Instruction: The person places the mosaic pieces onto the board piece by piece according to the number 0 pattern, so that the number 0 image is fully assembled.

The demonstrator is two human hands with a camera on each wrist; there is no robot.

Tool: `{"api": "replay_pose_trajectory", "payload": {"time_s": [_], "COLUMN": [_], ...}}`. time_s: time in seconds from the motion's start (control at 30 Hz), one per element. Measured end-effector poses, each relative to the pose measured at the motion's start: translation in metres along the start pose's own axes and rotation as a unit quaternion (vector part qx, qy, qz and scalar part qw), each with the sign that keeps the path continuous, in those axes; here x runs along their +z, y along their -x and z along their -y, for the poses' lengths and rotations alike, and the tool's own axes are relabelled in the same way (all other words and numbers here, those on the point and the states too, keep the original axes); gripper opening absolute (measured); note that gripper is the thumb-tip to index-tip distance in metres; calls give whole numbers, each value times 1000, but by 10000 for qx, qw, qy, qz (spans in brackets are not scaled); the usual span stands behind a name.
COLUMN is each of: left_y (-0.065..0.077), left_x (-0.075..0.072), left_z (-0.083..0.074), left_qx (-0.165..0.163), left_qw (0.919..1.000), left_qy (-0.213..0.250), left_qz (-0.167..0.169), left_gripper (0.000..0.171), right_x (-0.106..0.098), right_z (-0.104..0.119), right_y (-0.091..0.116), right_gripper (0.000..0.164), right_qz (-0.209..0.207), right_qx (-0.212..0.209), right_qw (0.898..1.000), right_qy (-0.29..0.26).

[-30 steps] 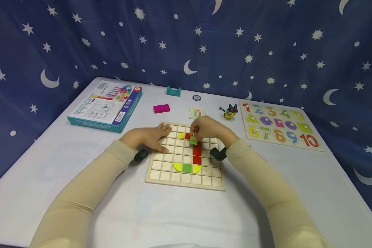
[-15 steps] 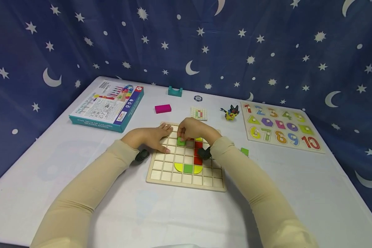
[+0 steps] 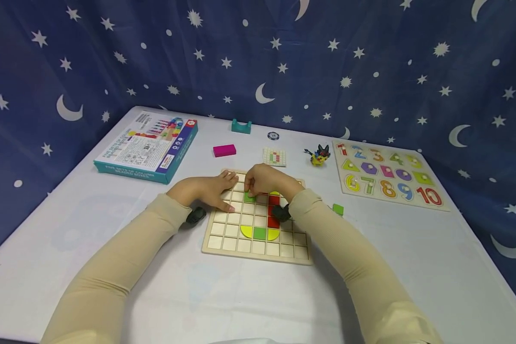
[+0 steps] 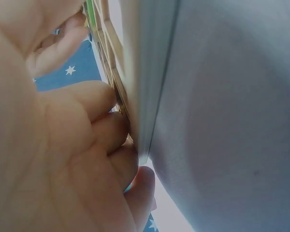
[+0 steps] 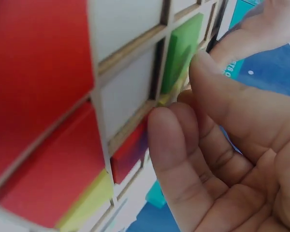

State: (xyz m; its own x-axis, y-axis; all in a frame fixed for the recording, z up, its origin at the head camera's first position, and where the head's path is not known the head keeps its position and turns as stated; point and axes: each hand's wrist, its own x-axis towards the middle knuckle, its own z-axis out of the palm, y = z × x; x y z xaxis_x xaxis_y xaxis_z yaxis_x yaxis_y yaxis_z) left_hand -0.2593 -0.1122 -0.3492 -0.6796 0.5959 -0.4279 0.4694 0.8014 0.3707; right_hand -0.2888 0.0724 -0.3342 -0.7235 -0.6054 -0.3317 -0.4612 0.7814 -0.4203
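A wooden grid board (image 3: 258, 258) lies on the table with red tiles (image 3: 273, 222) in a column. At its near part, a green square tile (image 3: 260, 233) sits between two yellow rounded pieces (image 3: 246, 231). My left hand (image 3: 208, 191) rests on the board's left edge, fingers extended. My right hand (image 3: 268, 180) bends over the far part of the board. In the right wrist view, its thumb touches a second green tile (image 5: 183, 48) lying in a grid cell, while the index finger stands apart from it. A yellow piece shows beside the right hand.
Right of the board lies a loose green tile (image 3: 338, 209). Beyond are a small pattern card (image 3: 279, 157), a toy figure (image 3: 319, 155), a magenta block (image 3: 224, 151) and a teal block (image 3: 241, 127). A flat box (image 3: 148, 145) lies left, a number puzzle (image 3: 387, 174) right.
My right hand has shifted left with a green tile, which now lies in a far-left cell. The loose green tile right of the board has come into sight. My left hand stays put.
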Motion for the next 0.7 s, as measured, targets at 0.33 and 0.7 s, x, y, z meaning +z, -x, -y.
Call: {"api": "replay_pose_trajectory", "payload": {"time_s": [0.33, 0.7], "left_y": [-1, -2], "left_x": [1, 3], "left_z": [1, 2], "left_qx": [43, 62], "left_qw": [10000, 9999], "left_qy": [6, 74], "left_qz": [13, -55], "left_gripper": [96, 97], "right_x": [-16, -21], "right_z": [-26, -86], "right_y": [37, 86], "right_gripper": [10, 13], "right_qz": [-251, -380], "right_qx": [164, 770], "right_qw": [9993, 9949], "right_qy": [-213, -537]}}
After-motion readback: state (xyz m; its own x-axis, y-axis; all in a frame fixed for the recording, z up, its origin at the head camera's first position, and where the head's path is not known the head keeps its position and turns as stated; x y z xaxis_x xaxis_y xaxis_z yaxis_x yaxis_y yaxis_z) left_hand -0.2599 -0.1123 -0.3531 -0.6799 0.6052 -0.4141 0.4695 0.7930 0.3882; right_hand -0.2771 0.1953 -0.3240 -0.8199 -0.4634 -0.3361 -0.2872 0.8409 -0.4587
